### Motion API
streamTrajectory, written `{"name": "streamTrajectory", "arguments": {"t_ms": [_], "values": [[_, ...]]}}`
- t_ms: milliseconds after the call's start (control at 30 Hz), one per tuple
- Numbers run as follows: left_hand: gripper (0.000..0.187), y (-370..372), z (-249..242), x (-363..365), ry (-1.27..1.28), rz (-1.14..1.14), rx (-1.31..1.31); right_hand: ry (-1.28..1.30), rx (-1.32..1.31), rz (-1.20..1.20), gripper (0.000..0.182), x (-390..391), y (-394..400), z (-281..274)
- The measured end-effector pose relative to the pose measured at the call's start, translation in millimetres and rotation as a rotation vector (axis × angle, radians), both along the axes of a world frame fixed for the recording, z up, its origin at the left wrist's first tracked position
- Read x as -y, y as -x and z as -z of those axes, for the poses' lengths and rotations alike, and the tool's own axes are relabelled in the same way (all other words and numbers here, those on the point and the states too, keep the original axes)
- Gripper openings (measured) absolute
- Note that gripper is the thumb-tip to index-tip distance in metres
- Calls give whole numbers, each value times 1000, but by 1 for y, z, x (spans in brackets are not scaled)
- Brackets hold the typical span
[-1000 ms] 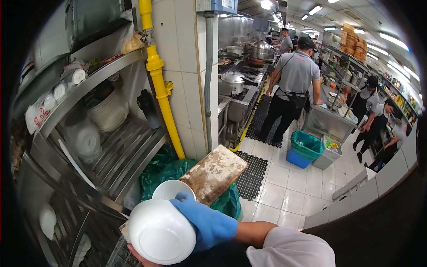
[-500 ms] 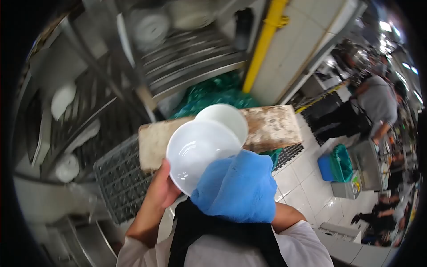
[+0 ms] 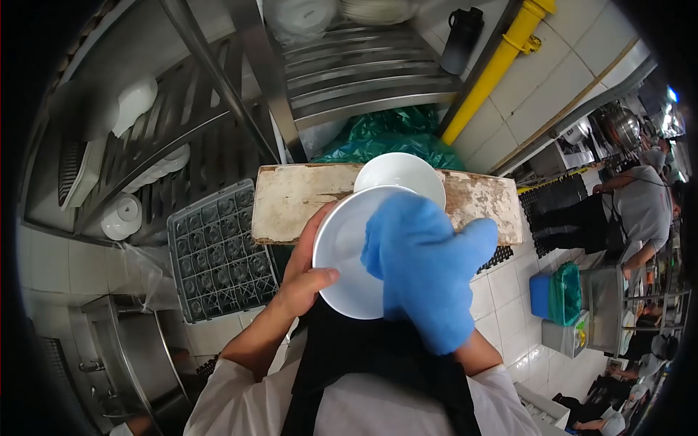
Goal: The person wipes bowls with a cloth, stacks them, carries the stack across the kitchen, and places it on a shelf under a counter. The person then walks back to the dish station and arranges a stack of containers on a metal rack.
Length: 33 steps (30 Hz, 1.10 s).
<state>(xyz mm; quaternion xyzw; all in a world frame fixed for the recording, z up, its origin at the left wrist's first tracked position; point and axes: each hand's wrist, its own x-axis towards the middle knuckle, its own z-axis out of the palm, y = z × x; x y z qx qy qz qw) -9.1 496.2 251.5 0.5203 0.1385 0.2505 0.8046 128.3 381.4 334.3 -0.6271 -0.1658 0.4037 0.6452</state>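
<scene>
My left hand (image 3: 304, 280) grips the left rim of a white bowl (image 3: 345, 240), thumb on the near side and fingers round the outside. The bowl is tilted, with its inside facing me. A blue cloth (image 3: 436, 269) covers my right hand (image 3: 418, 243) down to the wrist, hiding the fingers. Its front part presses into the bowl's inside. Just beyond, a second white bowl (image 3: 400, 168) rests on a worn, whitish wooden board (image 3: 298, 200), partly hidden behind the first bowl.
A grey glass rack (image 3: 218, 254) stands left of the board. Slatted metal shelves (image 3: 363, 73) hold white dishes. A green plastic bag (image 3: 385, 134) lies behind the board, near a yellow pipe (image 3: 494, 69). Another person (image 3: 636, 203) stands at right, by a blue bin (image 3: 542, 294).
The cloth-covered right hand has moved up and further across the bowl. The left hand stays on the rim, its thumb now showing in front. The camera view has shifted.
</scene>
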Motion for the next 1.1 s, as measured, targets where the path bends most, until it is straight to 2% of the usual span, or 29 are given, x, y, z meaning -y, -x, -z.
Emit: {"name": "streamTrajectory", "arguments": {"t_ms": [100,200,267,367,467,600,667,700,833,900,933,967,1000,1033,1100], "values": [[91,-3,-2,1,-65,31,-26,-96,290,21,37,-6,13,19],[92,3,-9,-7,-147,127,-87,-94,686,-105,36,-6,25,44],[91,5,-17,-5,-129,99,-93,-83,915,-229,35,-4,29,54],[93,9,-15,-5,-114,137,-170,-57,1138,-343,34,-1,27,58],[89,9,2,-6,-101,140,-157,3,1306,-346,33,5,13,48],[79,11,6,-16,-11,149,-104,52,1437,-314,32,10,-6,28],[78,14,0,-20,-120,156,-184,9,1158,-529,23,15,-27,12],[78,13,-3,-20,-120,161,-184,13,1157,-525,23,15,-26,10],[79,8,-7,-18,-180,237,-252,62,1614,-595,10,12,-15,7],[80,6,-7,-15,-225,243,-251,99,1843,-636,11,11,-9,7],[81,6,-9,-14,-227,244,-247,108,1841,-629,11,10,-8,27],[82,6,-11,-12,-228,240,-243,5,1751,-561,8,9,-9,63],[82,6,-13,-10,-227,242,-243,-97,1657,-496,8,0,-4,62],[84,7,-15,-8,-201,226,-254,-94,1654,-495,8,0,-3,56],[87,7,-16,-4,-177,231,-272,248,1668,-778,26,5,-3,31]]}}
